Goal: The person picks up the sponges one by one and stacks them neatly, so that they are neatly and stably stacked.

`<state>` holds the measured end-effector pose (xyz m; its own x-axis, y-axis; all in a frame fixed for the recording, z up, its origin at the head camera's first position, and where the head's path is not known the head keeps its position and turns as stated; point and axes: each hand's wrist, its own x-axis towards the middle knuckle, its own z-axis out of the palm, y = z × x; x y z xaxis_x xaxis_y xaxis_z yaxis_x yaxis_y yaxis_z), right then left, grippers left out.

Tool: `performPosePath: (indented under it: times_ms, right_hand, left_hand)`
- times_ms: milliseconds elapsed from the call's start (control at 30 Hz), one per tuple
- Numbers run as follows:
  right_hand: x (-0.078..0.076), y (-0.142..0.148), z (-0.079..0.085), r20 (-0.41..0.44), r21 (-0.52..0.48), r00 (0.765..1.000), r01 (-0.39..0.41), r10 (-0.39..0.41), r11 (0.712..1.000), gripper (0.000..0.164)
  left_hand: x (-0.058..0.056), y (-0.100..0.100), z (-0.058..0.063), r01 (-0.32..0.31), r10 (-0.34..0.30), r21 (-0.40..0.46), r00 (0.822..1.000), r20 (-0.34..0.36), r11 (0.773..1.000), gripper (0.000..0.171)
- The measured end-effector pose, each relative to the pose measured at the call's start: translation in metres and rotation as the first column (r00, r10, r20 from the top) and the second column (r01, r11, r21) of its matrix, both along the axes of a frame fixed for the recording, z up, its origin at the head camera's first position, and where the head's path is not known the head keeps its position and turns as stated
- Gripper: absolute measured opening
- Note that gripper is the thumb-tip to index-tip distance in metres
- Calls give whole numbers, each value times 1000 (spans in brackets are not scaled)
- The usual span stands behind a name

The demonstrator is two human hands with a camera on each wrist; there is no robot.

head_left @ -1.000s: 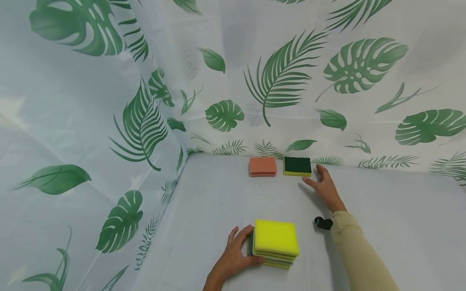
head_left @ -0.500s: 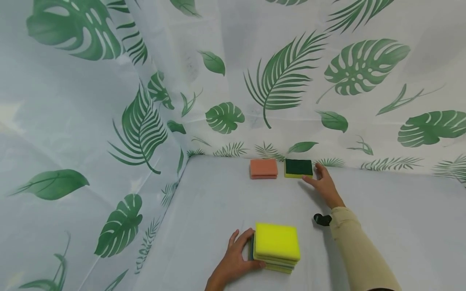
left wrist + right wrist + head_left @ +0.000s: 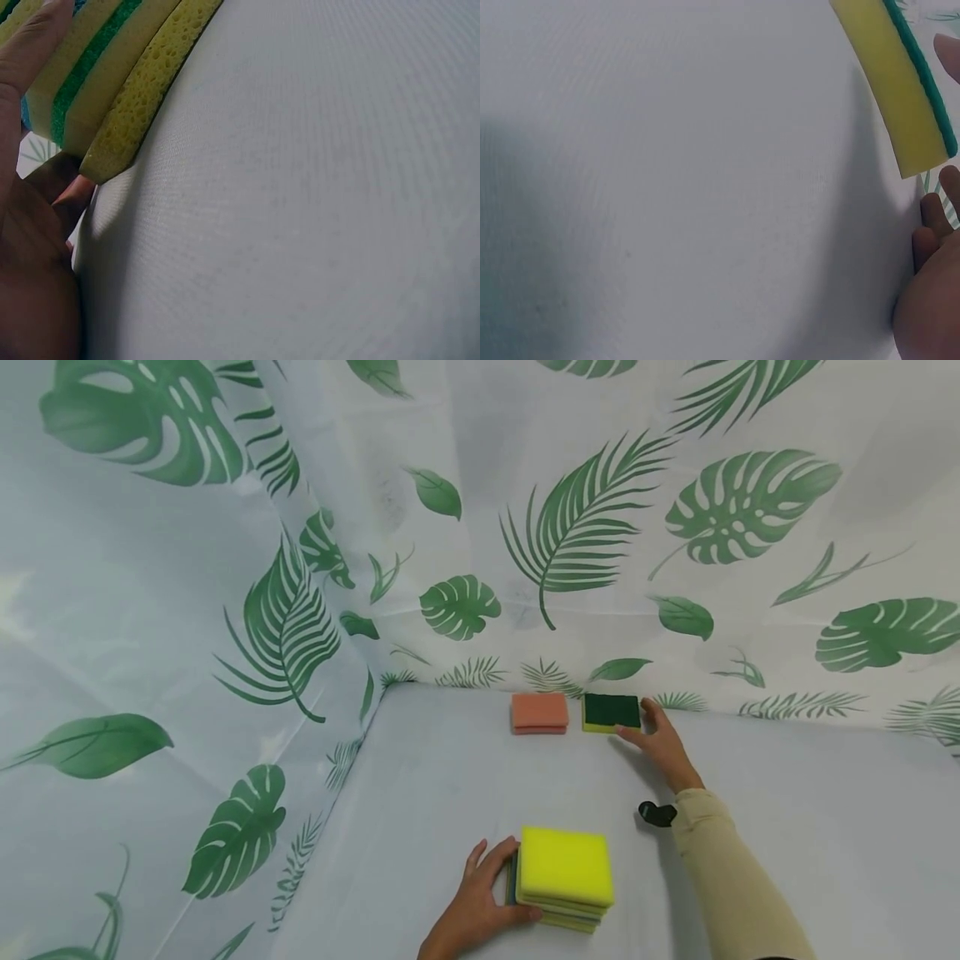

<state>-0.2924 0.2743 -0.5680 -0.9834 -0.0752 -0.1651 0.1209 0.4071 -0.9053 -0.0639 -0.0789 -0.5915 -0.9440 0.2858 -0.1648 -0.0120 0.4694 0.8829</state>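
Note:
A stack of sponges (image 3: 566, 868), bright yellow on top, stands near the front of the white surface. My left hand (image 3: 480, 897) grips its left side, thumb along the front and fingers at the back. The left wrist view shows yellow, cream and green layers in the stack (image 3: 124, 82). Farther back lies a yellow sponge with a dark green scouring face (image 3: 611, 708). Around its right end is my right hand (image 3: 663, 747), thumb at the front and fingers behind. In the right wrist view, a gap shows between the thumb (image 3: 949, 56) and the sponge (image 3: 896, 90).
A salmon-coloured, two-layered pad (image 3: 540, 712) lies left of the green-faced sponge. A small black object (image 3: 657, 814) sits beside the right sleeve (image 3: 727, 868). A leaf-printed sheet (image 3: 465, 518) hangs at the back and left of the surface.
The right hand has moved slightly left, closer to the green-faced sponge. My left hand stays at the stack. The head view has shifted a little, so the scene sits lower.

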Motion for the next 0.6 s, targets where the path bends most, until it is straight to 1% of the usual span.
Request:
performPosePath:
  times_ms: [67, 233, 433, 600]
  right_hand:
    - [0, 0, -1, 4, 1, 1000, -4, 4, 1000, 105]
    - [-1, -4, -2, 24, 16, 1000, 2, -2, 1000, 107]
    - [-3, -7, 1, 46, 116, 998, 25, -30, 993, 104]
    - [-4, -8, 0, 14, 161, 998, 54, -57, 985, 100]
  left_hand:
    - [1, -1, 0, -7, 7, 3, 1000, 17, 1000, 95]
    - [2, -1, 1, 1, -1, 26, 1000, 12, 1000, 95]
    - [1, 1, 1, -8, 8, 17, 1000, 29, 1000, 95]
    - [1, 1, 0, -3, 2, 27, 1000, 20, 1000, 94]
